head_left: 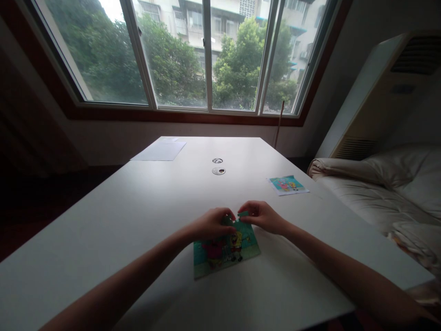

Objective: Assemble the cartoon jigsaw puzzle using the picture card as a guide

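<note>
A jigsaw puzzle with a cartoon picture, a yellow square figure and a pink one on green-blue, lies at a slant on the white table. My left hand rests over its upper left part, with curled fingers and thumb gripping near the top edge. At the upper right corner, my right hand pinches a small green puzzle piece between thumb and fingers. A narrow gap shows in the puzzle's top edge between the two hands. The left hand and forearm hide part of the picture.
A small printed sheet with a similar cartoon lies to the right. Two round metal discs sit mid-table. White paper lies at the far left. Beyond stands a window; a cushioned seat borders the right side.
</note>
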The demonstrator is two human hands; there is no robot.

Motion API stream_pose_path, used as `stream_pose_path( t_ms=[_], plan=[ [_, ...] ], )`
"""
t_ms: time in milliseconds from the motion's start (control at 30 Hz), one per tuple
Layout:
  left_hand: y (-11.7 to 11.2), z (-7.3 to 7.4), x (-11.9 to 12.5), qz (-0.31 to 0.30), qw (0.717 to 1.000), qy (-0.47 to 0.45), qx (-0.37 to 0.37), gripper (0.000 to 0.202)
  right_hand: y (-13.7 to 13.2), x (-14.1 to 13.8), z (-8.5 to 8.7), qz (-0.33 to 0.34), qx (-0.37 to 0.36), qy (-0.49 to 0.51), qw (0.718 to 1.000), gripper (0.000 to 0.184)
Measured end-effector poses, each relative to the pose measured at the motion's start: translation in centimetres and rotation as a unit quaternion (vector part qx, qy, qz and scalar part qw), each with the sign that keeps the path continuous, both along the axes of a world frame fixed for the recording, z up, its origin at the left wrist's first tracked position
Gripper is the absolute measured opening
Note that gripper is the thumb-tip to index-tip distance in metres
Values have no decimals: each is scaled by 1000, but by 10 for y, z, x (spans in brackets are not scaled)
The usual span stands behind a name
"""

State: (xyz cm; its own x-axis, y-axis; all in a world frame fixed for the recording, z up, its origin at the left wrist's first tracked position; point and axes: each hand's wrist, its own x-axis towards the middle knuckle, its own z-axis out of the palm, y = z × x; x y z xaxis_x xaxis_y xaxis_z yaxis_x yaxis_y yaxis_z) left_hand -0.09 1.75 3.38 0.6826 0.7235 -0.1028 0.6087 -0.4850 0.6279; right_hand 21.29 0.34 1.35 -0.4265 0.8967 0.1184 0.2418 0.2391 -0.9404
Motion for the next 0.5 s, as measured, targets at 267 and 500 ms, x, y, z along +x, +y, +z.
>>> stream_pose_path(
  t_ms=[267,500],
  plan=[
    [0,1,1,-14,999,-29,-2,25,0,-3,-1,-16,-140,77,987,37],
    [-2,5,-1,-28,999,-20,0,22,0,-1,0,-23,-183,41,982,38]
  ],
)
